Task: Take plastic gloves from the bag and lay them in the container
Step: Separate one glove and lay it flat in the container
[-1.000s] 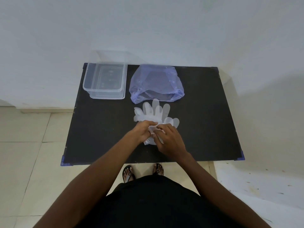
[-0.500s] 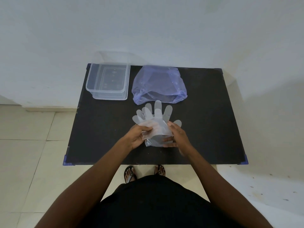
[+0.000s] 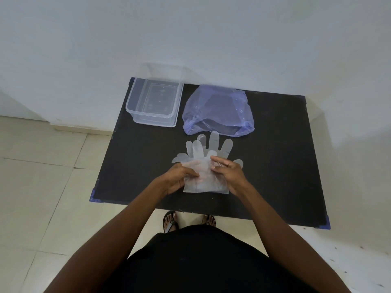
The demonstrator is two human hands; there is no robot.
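**Thin gloves, easy to lose between worktop and container**

Pale wall and tiled floor frame a black worktop (image 3: 135, 166) pushed against the wall. On it, a stack of clear plastic gloves (image 3: 208, 148) lies flat near the middle, glove tips fanned toward a crumpled blue plastic bag (image 3: 218, 112) just behind. The clear container (image 3: 155, 103), apparently empty, sits to the left of the bag, well apart from the gloves.

The left hand (image 3: 176, 176) pinches the cuff end of the stack, its fingers closed on the film. The right hand (image 3: 229, 173) rests on the stack's other side, fingers partly curled against the top sheet.

Sheets this thin probably cling together, so lifting one may drag several along, or a loose pinch may let it slide free. Carried leftward, limp glove tips could fold under or drape over the container's rim rather than lying flat.
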